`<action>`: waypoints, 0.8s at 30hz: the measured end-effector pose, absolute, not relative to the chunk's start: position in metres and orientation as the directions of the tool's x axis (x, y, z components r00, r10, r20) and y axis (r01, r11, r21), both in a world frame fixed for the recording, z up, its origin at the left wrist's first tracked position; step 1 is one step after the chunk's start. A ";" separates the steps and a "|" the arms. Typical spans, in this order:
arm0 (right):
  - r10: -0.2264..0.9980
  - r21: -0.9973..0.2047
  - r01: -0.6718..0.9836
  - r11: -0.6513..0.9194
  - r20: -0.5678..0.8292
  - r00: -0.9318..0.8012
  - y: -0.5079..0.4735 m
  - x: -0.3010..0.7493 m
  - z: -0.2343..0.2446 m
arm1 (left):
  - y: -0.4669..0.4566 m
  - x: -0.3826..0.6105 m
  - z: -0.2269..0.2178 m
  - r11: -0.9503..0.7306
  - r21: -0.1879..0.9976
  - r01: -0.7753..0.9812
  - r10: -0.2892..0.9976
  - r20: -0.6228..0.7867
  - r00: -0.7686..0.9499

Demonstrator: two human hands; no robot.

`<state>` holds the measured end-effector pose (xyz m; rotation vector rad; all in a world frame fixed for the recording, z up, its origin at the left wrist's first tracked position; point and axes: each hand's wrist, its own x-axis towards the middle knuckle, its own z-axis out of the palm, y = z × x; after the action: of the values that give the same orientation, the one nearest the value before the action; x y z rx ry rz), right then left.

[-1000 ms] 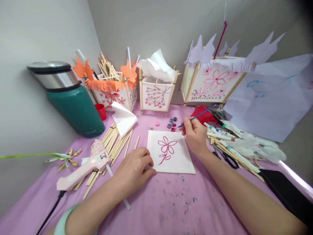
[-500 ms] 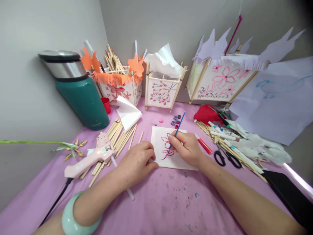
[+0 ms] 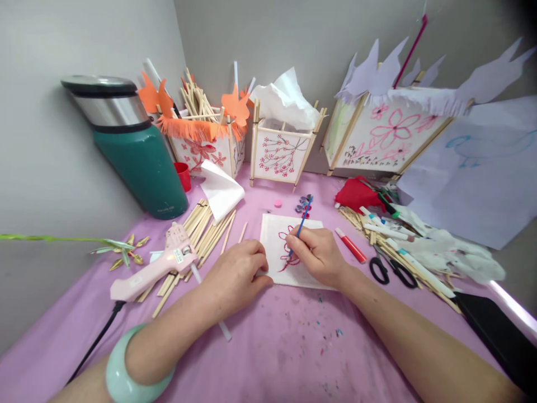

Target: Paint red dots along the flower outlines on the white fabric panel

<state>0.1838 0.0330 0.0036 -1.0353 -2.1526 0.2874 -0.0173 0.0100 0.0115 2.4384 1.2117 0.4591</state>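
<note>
A flat white square panel [image 3: 272,235] lies on the cloth in front of me, with a dark red flower outline [image 3: 285,260] on it. My right hand [image 3: 321,254] is closed round a thin blue paintbrush [image 3: 302,221], its tip down on the flower's lower part. This hand covers the panel's right side. My left hand [image 3: 241,274] has its fingers curled at the panel's lower left edge, thumb and fingertips against it. Several small dark and red paint pots [image 3: 302,206] stand just behind the panel, and a pink disc [image 3: 278,204] lies left of them.
At left are a pink glue gun [image 3: 155,274], thin wooden sticks [image 3: 213,232] and a teal bottle [image 3: 138,168]. Decorated lanterns [image 3: 279,154] line the wall. A red marker [image 3: 351,245], scissors [image 3: 392,268] and more sticks [image 3: 419,274] lie at right.
The brush has tilted slightly and its tip has shifted a little left and down on the flower. The left hand stays in place. The whole view has shifted slightly.
</note>
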 end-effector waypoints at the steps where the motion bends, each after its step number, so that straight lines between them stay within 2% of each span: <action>1: 0.746 -0.466 0.593 0.657 0.514 -0.423 0.033 0.184 0.004 | 0.010 -0.017 0.011 -0.556 0.468 0.687 0.810 0.121 0.574; 13: 0.705 -0.377 0.617 0.691 0.541 -0.459 0.033 0.181 0.005 | 0.010 -0.017 0.013 -0.565 0.445 0.695 0.809 0.130 0.574; 24: 0.705 -0.409 0.584 0.701 0.517 -0.485 0.033 0.171 0.003 | 0.009 -0.016 0.013 -0.556 0.450 0.699 0.814 0.125 0.567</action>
<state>0.1713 0.0327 0.0029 -0.9791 -2.2304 0.2313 -0.0163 0.0095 0.0131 2.4526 1.2344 0.4577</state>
